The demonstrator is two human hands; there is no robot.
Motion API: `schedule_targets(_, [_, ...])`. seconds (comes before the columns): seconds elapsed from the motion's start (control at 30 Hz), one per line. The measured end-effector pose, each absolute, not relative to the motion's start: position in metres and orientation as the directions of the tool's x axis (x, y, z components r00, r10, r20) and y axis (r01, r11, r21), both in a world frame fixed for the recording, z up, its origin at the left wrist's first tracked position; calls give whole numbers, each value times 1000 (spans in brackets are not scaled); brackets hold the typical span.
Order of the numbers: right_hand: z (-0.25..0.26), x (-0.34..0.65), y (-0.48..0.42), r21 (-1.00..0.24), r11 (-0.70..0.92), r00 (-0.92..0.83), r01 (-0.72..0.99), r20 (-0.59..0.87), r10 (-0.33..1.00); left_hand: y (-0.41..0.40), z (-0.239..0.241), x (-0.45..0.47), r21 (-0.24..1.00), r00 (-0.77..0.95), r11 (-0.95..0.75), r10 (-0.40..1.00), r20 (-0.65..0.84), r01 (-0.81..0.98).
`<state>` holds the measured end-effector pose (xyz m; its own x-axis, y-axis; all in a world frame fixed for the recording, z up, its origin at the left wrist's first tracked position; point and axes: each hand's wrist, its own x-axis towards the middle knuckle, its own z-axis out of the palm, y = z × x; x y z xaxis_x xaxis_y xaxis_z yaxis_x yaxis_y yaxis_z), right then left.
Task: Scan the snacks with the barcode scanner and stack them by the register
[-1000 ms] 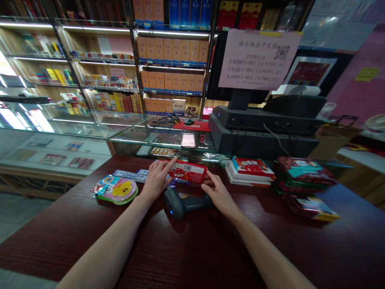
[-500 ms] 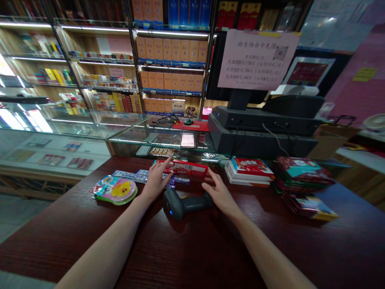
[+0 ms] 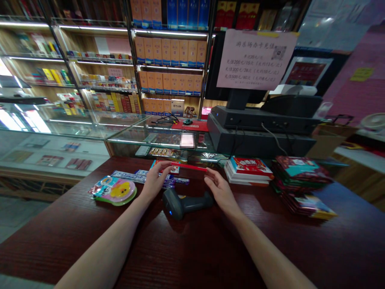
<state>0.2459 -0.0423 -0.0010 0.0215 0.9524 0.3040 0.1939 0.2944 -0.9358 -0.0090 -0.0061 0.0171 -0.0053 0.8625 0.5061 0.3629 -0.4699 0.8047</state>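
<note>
While you stand at the dark wood counter (image 3: 180,249), the black POS unit (image 3: 258,128) sits at the back w/ stacks of snack packets (image 3: 300,176) in front of it. Nearer you, a grey barcode scanner (image 3: 183,202) lies on the wood btwn your wrists. Your left hand (image 3: 154,182) & right hand (image 3: 221,192) each pinch one end of a thin red pack (image 3: 189,166), fingers closed on it. It's held level, edge-on, just above & beyond the scanner, clear of the counter.

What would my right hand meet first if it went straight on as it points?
The red packet it holds by one end; beyond that, likely the glass case, though depth is unclear.
</note>
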Motion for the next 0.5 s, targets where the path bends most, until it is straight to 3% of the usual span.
schedule_targets(0.17, [2, 247, -44, -955, 277, 137, 107, 290, 947, -3, 12, -7, 844, -33, -435, 883, 468, 315])
schedule_targets(0.5, [9, 247, -48, -951, 292, 239, 100, 308, 921, 1, 7, -8, 901, -5, -392, 916, 400, 186])
